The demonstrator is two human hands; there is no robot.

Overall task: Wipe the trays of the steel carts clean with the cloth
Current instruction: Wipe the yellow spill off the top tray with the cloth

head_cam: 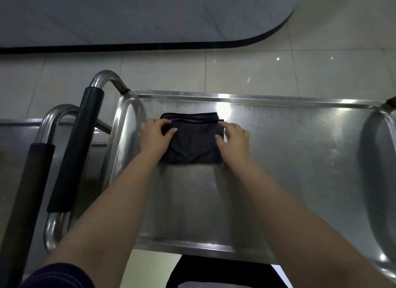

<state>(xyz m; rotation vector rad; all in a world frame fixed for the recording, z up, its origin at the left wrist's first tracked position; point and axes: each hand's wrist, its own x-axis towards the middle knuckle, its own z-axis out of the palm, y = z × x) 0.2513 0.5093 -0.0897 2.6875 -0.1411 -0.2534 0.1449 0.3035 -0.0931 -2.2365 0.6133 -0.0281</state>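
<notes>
Steel filled most of what we saw: the tray (289, 159) of the cart lay right under us, its near rim (192, 246) closest, our two bare forearms reaching out over it. At their ends our left hand (153, 135) and right hand (234, 137) sat on the dark folded cloth (192, 144), one at each short side. Fingers curled over its left and right edges and thumbs lay on top, so each hand held an end. The cloth lay flat on the tray floor, left of the middle and closer to the far rim (235, 98) than to the near one. Its long axis ran left to right, across our reach, and neither hand was nearer to it than the other. We judged that the wiping turned on this: bare steel opened widely to the right, up to the looped end frame (377, 159), and back toward us, while the left wall and far rim stood close and would soon stop a stroke. Left of the tray rose the padded handle (79, 146), and past it a second cart (17, 135). Beyond the far rim lay pale floor tiles (235, 73), then a marbled surface (128, 13) edged in black.
</notes>
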